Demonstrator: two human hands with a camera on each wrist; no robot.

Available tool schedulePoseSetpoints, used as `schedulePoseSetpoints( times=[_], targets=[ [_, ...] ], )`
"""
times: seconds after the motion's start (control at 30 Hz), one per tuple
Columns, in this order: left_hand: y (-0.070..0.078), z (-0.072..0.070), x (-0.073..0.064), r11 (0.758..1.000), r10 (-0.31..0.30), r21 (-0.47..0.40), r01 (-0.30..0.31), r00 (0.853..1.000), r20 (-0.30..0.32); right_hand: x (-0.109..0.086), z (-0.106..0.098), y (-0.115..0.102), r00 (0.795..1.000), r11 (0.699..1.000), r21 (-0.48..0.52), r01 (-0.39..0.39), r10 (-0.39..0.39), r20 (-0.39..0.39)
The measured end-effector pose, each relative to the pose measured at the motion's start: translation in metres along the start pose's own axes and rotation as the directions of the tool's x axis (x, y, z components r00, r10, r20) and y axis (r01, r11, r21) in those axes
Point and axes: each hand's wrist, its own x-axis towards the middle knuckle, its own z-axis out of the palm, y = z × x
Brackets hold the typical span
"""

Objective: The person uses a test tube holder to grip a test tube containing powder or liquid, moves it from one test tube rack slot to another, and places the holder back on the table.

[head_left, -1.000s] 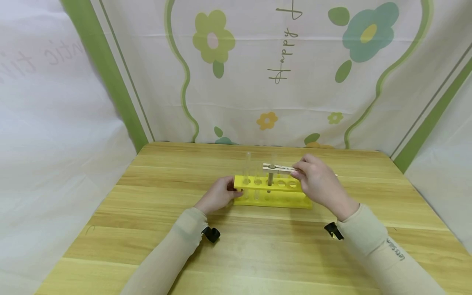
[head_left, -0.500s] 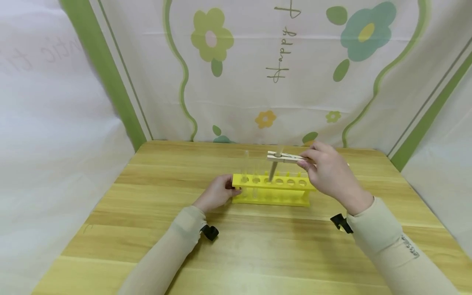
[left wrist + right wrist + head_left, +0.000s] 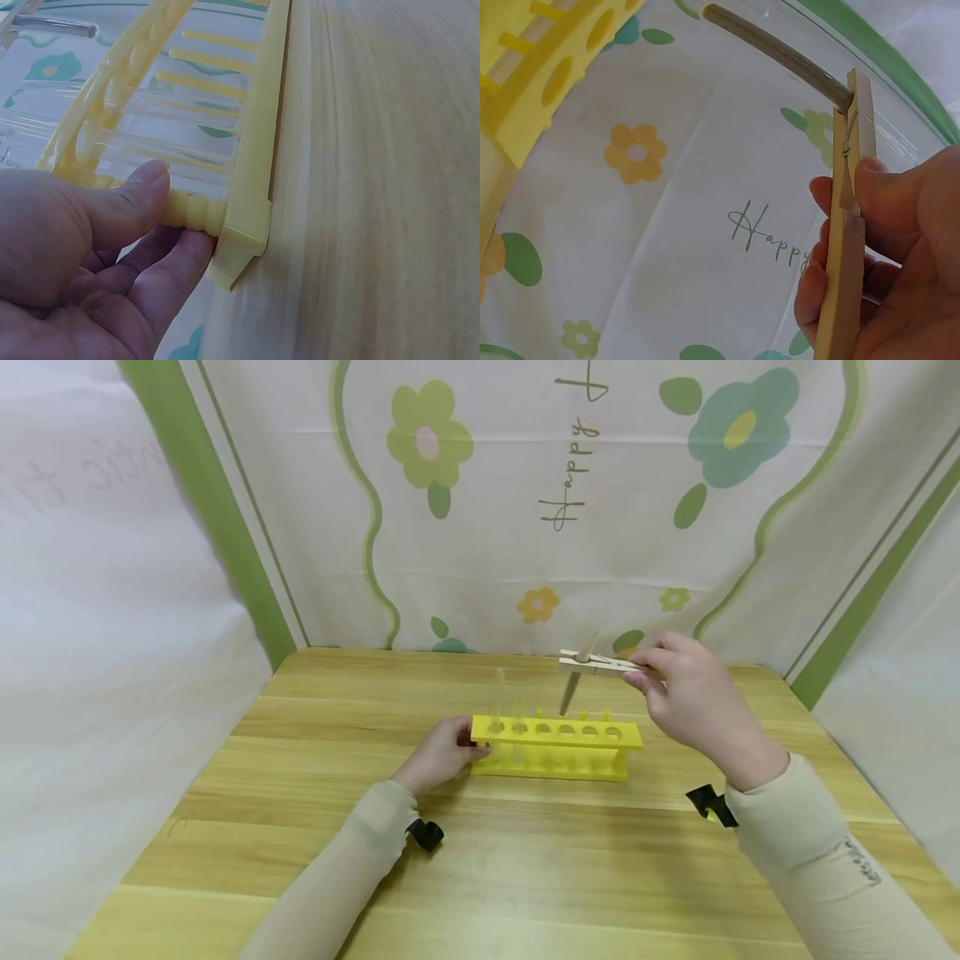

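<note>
**Head view: dark-filled tube [image 3: 569, 695] held clear of the yellow rack [image 3: 555, 740]**

From where I stand, the person's right hand [image 3: 697, 702] pinches a wooden clamp [image 3: 603, 669], its thumb on one side and its fingers curled round the other, and the clamp's far end grips the tube. The tube slants, its rounded lower end pointing down and to the left. That end is over the rack's top board or just behind it; I can't quite tell which, and the glass above the clamp is too blurred to read well.

The left hand [image 3: 437, 755] holds the rack's left end, thumb and fingers closed about the ribbed end post [image 3: 196, 211]. Two clear tubes [image 3: 498, 697] stand in the two leftmost holes, and the rack sits on the wooden counter [image 3: 525, 877].

As for progress, the dark-filled tube is out of the rack and firmly in the clamp, so I'd judge the lifting-out done. It isn't set down anywhere yet; finding it a resting place looks like what is left. The two clear tubes stand in the rack with no clamp on them.
</note>
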Motion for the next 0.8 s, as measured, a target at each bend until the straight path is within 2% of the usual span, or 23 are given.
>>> schedulePoseSetpoints(
  times=[0.27, 0.8],
  targets=[
    [0.000, 0.000, 0.000, 1.000, -0.006, -0.006, 0.006, 1.000, 0.000, 0.001, -0.007, 0.000, 1.000, 1.000, -0.007, 0.008, -0.008, -0.002],
    [0.000, 0.000, -0.001, 1.000, -0.010, 0.017, 0.010, 1.000, -0.001, -0.001, -0.017, 0.004, 0.999, 0.998, -0.050, -0.032, 0.034, 0.033]
  ],
)
